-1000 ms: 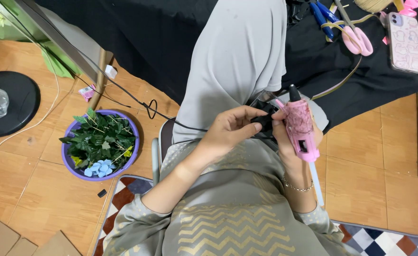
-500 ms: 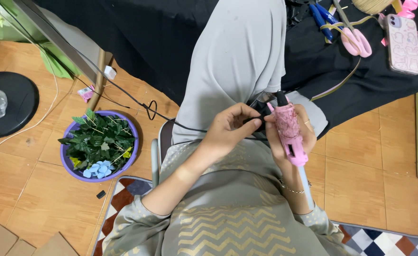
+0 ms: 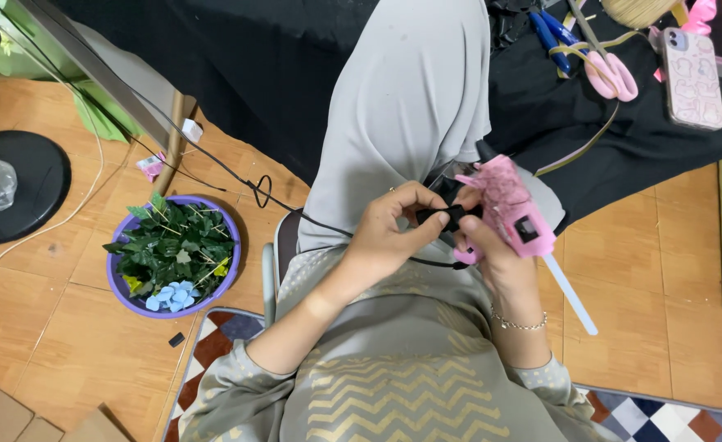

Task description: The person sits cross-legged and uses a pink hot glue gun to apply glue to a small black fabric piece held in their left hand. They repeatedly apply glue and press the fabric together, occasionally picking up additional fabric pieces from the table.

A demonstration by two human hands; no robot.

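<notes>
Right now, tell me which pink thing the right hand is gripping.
The pink glue gun, held in the right hand over the lap. The pink-handled scissors and pink phone lie untouched on the black cloth.

Glowing evenly under soft, diffuse indoor light, bright and warm on the wooden floor. Swallowing detail in the black cloth toward twelve o'clock. Casting only faint shadows around the purple bowl. Staying sharp centrally, bending slightly at corners.

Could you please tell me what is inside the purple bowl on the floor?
The round purple plastic bowl holds green artificial leaves and pale blue flowers; its bottom is covered.
</notes>
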